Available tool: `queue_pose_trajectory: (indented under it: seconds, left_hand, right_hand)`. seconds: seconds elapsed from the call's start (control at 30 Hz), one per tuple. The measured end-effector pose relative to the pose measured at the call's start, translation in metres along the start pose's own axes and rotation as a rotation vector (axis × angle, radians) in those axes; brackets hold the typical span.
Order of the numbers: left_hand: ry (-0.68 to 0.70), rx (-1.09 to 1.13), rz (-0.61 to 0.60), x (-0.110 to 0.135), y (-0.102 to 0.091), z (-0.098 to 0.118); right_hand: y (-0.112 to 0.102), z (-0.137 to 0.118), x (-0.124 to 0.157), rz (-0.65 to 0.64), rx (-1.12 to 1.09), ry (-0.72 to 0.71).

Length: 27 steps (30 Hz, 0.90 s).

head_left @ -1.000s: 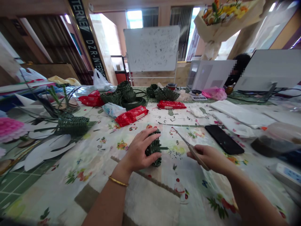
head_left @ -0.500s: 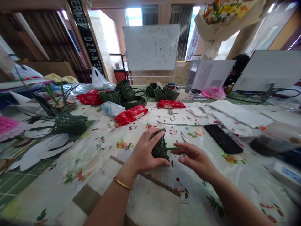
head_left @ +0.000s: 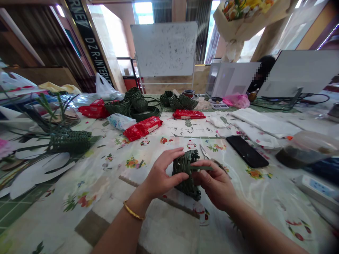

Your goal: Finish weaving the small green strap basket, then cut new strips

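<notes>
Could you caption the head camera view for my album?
Left fingers hold a green woven piece while right fingers touch its protruding strip.

A printed table cover point(head_left: 259, 208) carries a black phone point(head_left: 247, 151), red packets point(head_left: 143, 128) and a pale-blue packet point(head_left: 121, 121).

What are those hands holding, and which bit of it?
The left hand holds the green woven piece by its side. The right hand seems to pinch its loose strip.

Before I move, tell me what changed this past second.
The right hand let go of the scissors, which now lie beyond it, and moved left to the green strip. The basket shifted right. The left hand still holds it; the phone stayed put.
</notes>
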<state>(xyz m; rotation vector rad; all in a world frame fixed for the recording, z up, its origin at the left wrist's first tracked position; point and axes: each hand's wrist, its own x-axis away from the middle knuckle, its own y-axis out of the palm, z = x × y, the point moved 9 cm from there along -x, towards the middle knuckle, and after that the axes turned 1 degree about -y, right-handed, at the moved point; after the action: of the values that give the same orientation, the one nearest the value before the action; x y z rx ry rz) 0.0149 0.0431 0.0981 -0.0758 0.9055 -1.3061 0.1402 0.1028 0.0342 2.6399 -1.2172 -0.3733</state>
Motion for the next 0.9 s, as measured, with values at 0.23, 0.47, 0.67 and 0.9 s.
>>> queue_pose_trajectory:
  seconds: [0.23,0.47,0.67,0.9]
  left_hand:
    - [-0.273,0.364,-0.231,0.011,0.036,-0.042]
    - [-0.237,0.505,-0.111,0.013,0.049,-0.046]
    - [-0.156,0.484,-0.127,0.011,0.041,-0.021]
    - [-0.179,0.466,-0.305,0.011,0.014,-0.008]
  right_hand:
    - [-0.004,-0.003,0.005,0.108,-0.109,0.098]
    - [-0.012,-0.018,0.009,0.251,-0.075,-0.057]
    - [-0.014,-0.041,0.022,0.238,0.101,-0.369]
    - [0.002,-0.033,0.013,-0.165,0.026,-0.230]
